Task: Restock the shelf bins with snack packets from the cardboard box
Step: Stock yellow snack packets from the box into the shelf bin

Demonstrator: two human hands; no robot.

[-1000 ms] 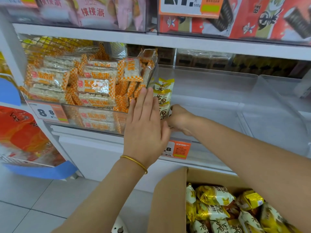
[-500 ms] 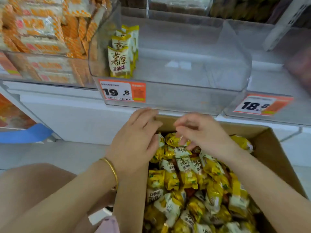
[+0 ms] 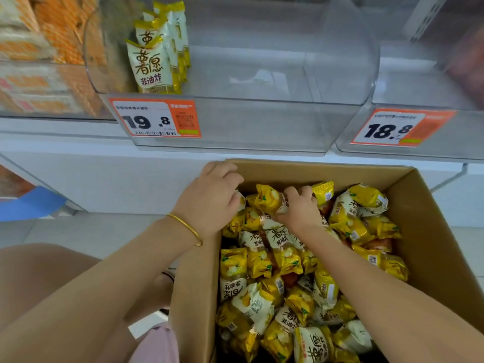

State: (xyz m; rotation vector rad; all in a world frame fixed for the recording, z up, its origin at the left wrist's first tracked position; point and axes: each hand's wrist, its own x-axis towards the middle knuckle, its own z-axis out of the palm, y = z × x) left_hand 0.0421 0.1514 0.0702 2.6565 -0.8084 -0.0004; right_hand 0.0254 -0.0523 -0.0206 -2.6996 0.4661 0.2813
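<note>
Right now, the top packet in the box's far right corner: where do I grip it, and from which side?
Pinch the far-right packet across its puffed middle, coming from above and slightly left. It lies topmost with nothing over it, and the wall of the cardboard box crowds its right side.

Pale tiled floor beneath white shelving base.

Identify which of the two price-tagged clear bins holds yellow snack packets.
The bin tagged 19.8: a few yellow packets stand upright at its left end. The bin tagged 18.8 shows none.
</note>
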